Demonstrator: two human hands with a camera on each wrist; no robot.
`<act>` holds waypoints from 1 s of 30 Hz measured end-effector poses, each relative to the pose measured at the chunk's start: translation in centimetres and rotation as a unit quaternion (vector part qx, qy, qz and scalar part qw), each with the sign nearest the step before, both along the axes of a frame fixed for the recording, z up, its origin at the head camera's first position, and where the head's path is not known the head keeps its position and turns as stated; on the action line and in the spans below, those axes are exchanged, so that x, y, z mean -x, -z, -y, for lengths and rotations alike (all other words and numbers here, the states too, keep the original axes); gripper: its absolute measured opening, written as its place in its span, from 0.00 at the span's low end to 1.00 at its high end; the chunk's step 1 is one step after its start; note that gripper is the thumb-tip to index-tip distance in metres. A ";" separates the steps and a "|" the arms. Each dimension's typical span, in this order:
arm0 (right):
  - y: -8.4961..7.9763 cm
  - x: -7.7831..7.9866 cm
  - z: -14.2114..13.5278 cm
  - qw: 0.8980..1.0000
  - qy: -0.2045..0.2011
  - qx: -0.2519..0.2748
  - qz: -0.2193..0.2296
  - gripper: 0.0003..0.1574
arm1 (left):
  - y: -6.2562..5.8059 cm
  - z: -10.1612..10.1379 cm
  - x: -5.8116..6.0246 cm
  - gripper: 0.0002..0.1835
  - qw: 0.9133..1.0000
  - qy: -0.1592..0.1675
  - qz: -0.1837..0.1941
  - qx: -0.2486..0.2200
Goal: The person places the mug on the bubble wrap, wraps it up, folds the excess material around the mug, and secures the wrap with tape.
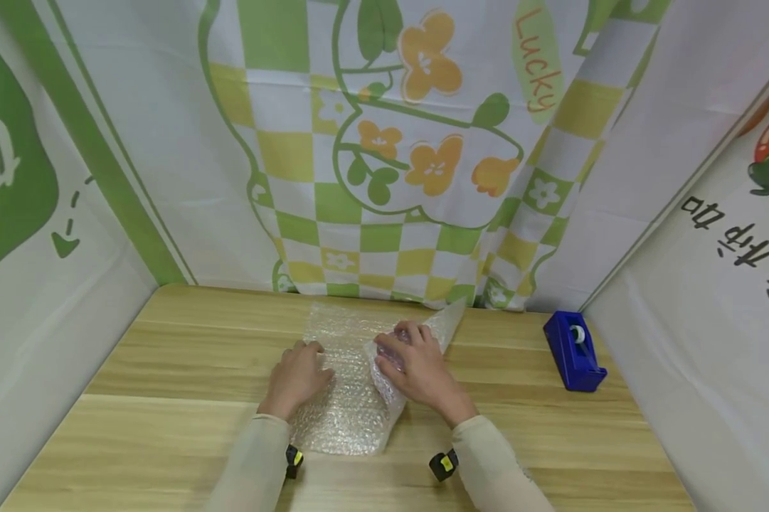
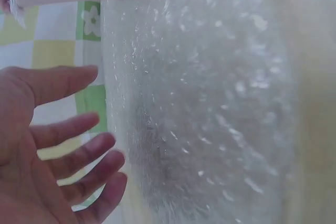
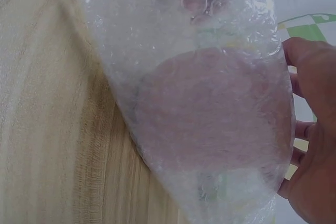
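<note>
Bubble wrap [image 1: 346, 427] lies on the wooden bench [image 1: 134, 441], around the middle, and its far side comes close to the bench's far edge. Its right part is folded over a pinkish thing [image 3: 210, 114] with a round edge. The right hand [image 1: 425, 366] grips this bundle, with its fingers bent around it. The left hand [image 1: 299, 377] is loose, with its fingers spread, at the wrap's left edge. I cannot tell if it touches. A blue tape holder [image 1: 570, 355] stands near the bench's far right corner, well apart from the wrap.
</note>
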State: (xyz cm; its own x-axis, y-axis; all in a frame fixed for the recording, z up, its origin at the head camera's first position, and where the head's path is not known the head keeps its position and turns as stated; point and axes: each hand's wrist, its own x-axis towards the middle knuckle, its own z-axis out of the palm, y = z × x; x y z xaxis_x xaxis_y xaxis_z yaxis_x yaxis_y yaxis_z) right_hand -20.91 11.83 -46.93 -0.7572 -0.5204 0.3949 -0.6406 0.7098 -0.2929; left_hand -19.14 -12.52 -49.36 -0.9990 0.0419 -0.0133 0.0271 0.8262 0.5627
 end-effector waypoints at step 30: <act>-0.5 -0.3 0.2 0.999 0.004 -0.035 -0.005 0.18 | -0.2 0.0 4.0 0.42 0.962 -0.116 0.017 -0.247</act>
State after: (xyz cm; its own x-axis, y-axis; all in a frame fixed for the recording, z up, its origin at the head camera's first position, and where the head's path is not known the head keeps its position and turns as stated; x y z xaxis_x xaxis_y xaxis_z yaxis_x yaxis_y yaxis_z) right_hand -20.60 11.62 -46.41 -0.7575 -0.5411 0.3651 -0.6376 0.7332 -0.2362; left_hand -23.11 -12.55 -49.12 -0.9815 -0.1735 -0.0812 -0.1509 0.4392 0.8856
